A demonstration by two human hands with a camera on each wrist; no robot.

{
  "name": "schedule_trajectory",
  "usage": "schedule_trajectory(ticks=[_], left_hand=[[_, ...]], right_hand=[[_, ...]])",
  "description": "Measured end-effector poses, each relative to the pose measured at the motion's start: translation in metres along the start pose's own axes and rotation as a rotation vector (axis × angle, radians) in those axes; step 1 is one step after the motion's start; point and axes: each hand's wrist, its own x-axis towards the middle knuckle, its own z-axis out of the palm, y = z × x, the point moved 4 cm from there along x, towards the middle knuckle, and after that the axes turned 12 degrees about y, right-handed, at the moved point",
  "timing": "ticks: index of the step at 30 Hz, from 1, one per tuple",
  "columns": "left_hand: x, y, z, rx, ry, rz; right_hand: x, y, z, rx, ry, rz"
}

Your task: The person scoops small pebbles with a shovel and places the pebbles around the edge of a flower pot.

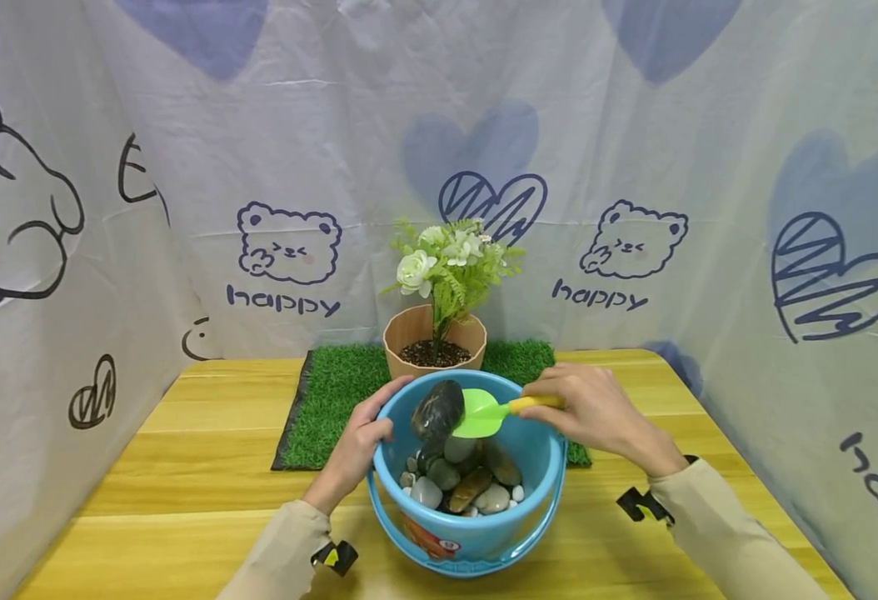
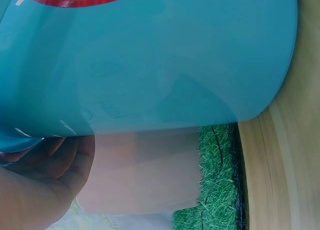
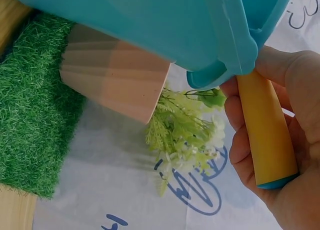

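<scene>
A blue bucket (image 1: 476, 533) stands on the table, several grey, brown and white stones (image 1: 472, 487) lying in its bottom. My left hand (image 1: 360, 437) grips the bucket's rim at the left; in the left wrist view its fingers (image 2: 75, 162) bend against the outside below the rim. My right hand (image 1: 585, 408) holds a toy shovel by its yellow handle (image 3: 267, 130), over the right side of the rim. The shovel's green blade (image 1: 480, 414) reaches into the bucket and meets a large dark stone (image 1: 439, 410) high by the far left inner wall.
Behind the bucket, a peach flowerpot (image 1: 401, 333) with white flowers (image 1: 446, 258) and dark soil stands on a green turf mat (image 1: 319, 417). The wooden table (image 1: 162, 500) ends at a printed white cloth (image 1: 379, 108) at the back and sides. The bucket's handle (image 1: 409, 557) hangs down in front.
</scene>
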Motion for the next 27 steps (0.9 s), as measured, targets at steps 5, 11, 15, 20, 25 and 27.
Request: schedule_trajectory(ticks=[5, 11, 15, 20, 25, 27], left_hand=[[0.0007, 0.0002, -0.0001, 0.005, 0.003, -0.003], [0.0012, -0.0018, 0.001, -0.004, 0.005, -0.007], [0.0, -0.0028, 0.0003, -0.004, 0.003, -0.012], [-0.0012, -0.0019, -0.0016, -0.006, 0.004, -0.004], [-0.0002, -0.0005, -0.0001, -0.015, -0.003, -0.002], [0.0, -0.0001, 0.0004, -0.016, 0.0, -0.005]], right_hand=[[-0.0003, 0.0015, -0.001, 0.002, -0.002, 0.003], [-0.0024, 0.0023, -0.0014, 0.008, 0.012, 0.005], [-0.0022, 0.0021, -0.0015, 0.013, 0.021, 0.006], [0.0019, 0.0021, -0.0006, -0.003, 0.017, 0.008], [0.0047, 0.0033, -0.0028, -0.021, 0.034, 0.001], [0.0057, 0.0041, -0.0037, -0.016, 0.041, -0.01]])
